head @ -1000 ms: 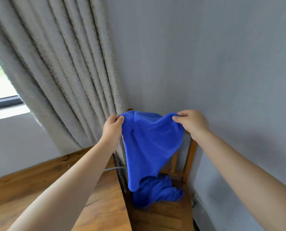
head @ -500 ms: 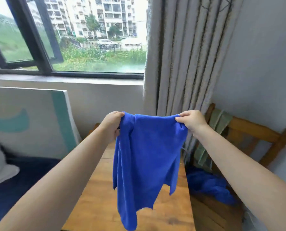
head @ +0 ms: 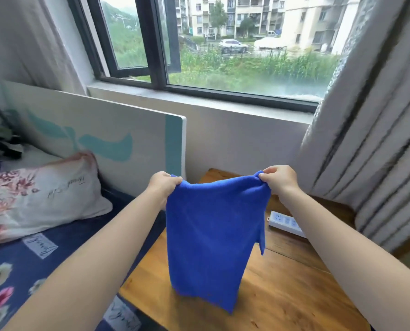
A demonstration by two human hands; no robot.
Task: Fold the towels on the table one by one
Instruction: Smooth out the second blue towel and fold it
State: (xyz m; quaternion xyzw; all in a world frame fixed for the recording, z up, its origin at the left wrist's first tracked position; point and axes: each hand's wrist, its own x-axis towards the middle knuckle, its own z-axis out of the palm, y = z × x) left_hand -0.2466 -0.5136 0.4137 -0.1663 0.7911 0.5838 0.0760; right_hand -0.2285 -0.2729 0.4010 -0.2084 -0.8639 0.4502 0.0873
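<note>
Towel (head: 213,237) hanging above table (head: 283,295), lower hem nearing wood. Left hand (head: 162,187) and right hand (head: 279,179) pinching top corners, fingers (head: 267,178) curled tight. Advisable: keeping top edge taut, lowering flat, avoiding power strip (head: 286,223).

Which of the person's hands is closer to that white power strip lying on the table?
The right. The right hand grips the blue towel's corner just above and left of the power strip; the left hand holds the opposite corner, across the towel from it.
</note>
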